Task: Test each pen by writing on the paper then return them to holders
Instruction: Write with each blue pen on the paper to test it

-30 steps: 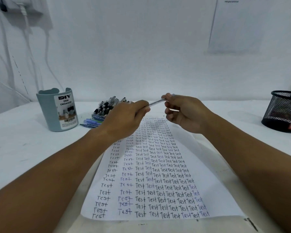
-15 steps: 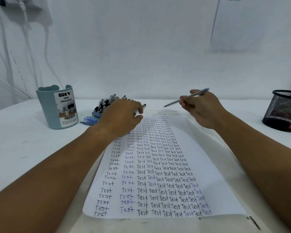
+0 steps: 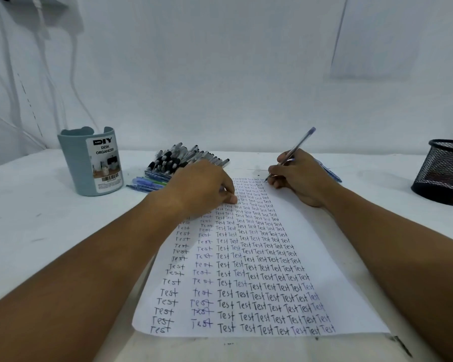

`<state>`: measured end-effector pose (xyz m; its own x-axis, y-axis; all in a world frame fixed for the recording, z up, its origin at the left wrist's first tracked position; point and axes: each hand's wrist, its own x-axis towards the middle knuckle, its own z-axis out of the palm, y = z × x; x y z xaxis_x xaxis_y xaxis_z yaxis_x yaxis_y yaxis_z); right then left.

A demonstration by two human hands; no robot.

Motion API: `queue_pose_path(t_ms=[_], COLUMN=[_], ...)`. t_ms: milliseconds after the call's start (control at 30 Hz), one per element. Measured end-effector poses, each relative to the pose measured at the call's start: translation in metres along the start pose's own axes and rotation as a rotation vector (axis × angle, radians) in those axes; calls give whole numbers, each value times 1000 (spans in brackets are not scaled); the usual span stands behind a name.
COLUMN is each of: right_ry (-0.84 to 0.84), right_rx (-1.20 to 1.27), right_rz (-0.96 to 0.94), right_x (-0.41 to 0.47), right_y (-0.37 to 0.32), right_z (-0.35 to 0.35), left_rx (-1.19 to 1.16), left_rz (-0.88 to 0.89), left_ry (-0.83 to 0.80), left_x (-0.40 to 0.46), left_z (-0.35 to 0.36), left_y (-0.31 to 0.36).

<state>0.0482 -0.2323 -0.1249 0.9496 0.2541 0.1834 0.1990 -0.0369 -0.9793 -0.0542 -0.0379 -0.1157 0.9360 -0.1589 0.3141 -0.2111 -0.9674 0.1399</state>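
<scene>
One clear blue-capped pen (image 3: 296, 150) is pinched by the right hand (image 3: 301, 176), tip toward seven o'clock on the white written sheet (image 3: 324, 257); left hand (image 3: 202, 186) fingers curled, pressing it.

I am sitting at a plain office-style desk against a bare white wall (image 3: 220, 74). At ten o'clock stands a blue-grey desk organizer (image 3: 90, 162), at two o'clock a black mesh pen holder (image 3: 441, 171). A sheet is pinned to the wall at one o'clock (image 3: 374, 37), and cables hang at eleven (image 3: 41, 48).
</scene>
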Motion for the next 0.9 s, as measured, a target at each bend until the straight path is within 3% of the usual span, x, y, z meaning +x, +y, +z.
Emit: queue_pose_path(t_ms=[900], right_ry=[-44], right_rx=[-54], right_rz=[-22], right_x=[-1], right_y=[6], right_z=[-2], left_rx=[-25], left_rz=[-14], left_ry=[-59], left_x=[1], left_z=[-2], left_y=[2])
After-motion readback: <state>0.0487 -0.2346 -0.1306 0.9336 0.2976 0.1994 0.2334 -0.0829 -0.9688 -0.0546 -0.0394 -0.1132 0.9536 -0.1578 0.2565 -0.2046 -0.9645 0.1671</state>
